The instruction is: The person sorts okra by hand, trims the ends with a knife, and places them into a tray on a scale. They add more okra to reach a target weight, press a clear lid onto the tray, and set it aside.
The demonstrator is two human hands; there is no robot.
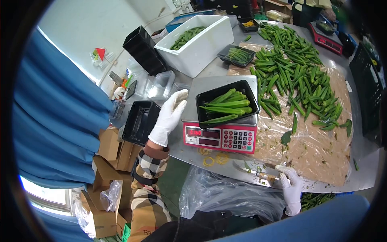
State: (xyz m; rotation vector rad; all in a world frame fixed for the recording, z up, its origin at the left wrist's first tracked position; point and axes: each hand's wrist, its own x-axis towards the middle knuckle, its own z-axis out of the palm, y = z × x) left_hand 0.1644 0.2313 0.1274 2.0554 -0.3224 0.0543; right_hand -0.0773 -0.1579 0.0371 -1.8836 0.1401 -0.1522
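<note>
My left hand [169, 116], in a white glove, is open with fingers stretched beside the scale's left edge. A pink-and-white digital scale [219, 138] carries a black tray [203, 114] of okra [231, 105]; its red display seems to read 0.160. Low on the right, my gloved right hand [291, 188] is at the table's front edge, fingers apart. A knife [262, 175] lies there with its handle end right at those fingertips; whether they touch it is hard to tell. Several yellow rubber bands [215, 159] lie in front of the scale.
Loose okra [298, 76] is heaped on plastic-covered cardboard [306, 151] at right. Behind the scale stand a white foam box [213, 44], a wrapped okra tray [237, 55] and stacked black trays [144, 50]. An empty black tray [141, 121] is at left. Another person [312, 12] stands far back.
</note>
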